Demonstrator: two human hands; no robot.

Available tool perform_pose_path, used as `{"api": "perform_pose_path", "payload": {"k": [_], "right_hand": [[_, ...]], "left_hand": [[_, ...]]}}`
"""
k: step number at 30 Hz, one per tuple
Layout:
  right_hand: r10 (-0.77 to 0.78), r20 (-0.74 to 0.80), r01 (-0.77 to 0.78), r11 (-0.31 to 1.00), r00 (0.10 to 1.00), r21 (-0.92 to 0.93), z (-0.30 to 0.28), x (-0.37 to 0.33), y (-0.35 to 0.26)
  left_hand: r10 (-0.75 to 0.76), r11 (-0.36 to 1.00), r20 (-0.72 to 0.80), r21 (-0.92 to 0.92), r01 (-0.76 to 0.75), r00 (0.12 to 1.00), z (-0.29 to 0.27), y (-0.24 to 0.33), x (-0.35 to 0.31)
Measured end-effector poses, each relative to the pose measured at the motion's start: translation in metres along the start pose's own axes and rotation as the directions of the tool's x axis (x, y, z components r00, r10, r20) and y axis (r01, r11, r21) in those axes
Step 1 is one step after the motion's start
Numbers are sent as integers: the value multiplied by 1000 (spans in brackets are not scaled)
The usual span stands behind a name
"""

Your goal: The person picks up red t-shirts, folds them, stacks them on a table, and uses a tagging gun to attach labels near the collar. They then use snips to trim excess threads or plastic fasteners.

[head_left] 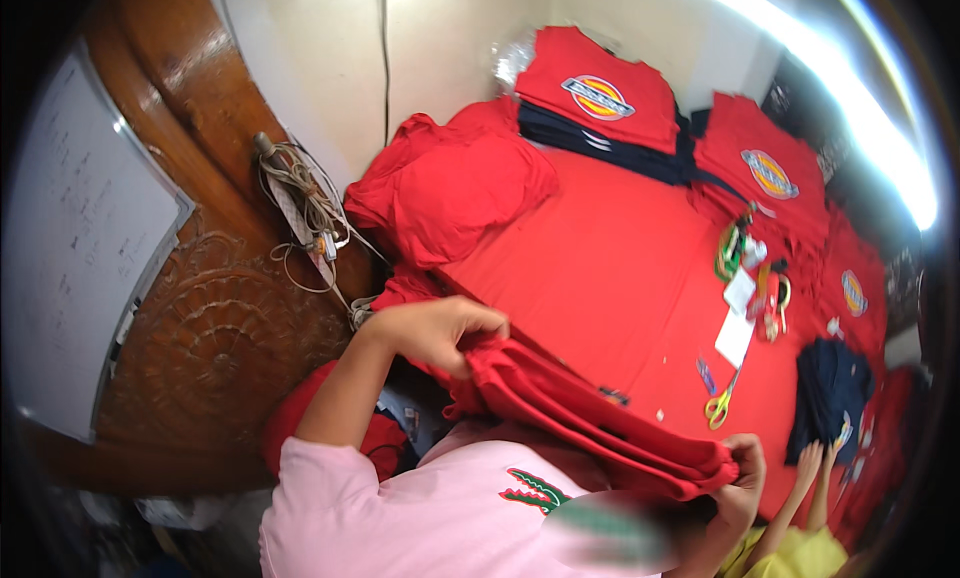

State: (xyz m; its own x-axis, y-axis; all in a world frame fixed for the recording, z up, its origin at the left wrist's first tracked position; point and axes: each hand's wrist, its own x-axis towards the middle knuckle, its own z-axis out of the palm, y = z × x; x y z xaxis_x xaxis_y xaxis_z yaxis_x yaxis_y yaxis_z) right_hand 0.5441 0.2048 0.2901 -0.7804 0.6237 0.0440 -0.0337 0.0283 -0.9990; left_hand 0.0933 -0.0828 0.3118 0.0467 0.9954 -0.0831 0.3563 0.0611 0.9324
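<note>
Two hands on one red cloth, and it's taut across the wearer's front, at the near edge of the red-covered worktop! Left hand has its grip pinched round one end; right hand is clenched on the other, with loose folds running lengthwise between them. This looks like the straightening-out stage, or perhaps a fold in the making; the next move, I'd judge, calls for both ends kept level and the layers evened before any laying down. Just beyond lie the scissors, near a white card. Over on the right, a co-worker's hands are at a dark garment. Containers, then: none I can name for certain. Clear plastic by the wall could be a bag, its contents unreadable from here, while the red heap and the shirts sit out loose on the far side.
</note>
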Motion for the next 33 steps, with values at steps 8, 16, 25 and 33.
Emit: {"api": "perform_pose_path", "payload": {"k": [8,16,25,33], "right_hand": [[-252,-118,233,960,960,-154,-57,302,1],[-152,-79,82,822,985,-563,11,281,182],[232,-273,-356,684,934,-637,12,196,231],[282,-372,-464,628,884,-625,-20,249,267]], "left_hand": [[322,865,-669,-80,-496,670,-174,-93,248],[22,902,-909,197,383,416,-261,-317,229],[280,404,-958,183,896,69,-393,-334,140],[203,28,-762,632,775,614,-450,-337,160]]}}
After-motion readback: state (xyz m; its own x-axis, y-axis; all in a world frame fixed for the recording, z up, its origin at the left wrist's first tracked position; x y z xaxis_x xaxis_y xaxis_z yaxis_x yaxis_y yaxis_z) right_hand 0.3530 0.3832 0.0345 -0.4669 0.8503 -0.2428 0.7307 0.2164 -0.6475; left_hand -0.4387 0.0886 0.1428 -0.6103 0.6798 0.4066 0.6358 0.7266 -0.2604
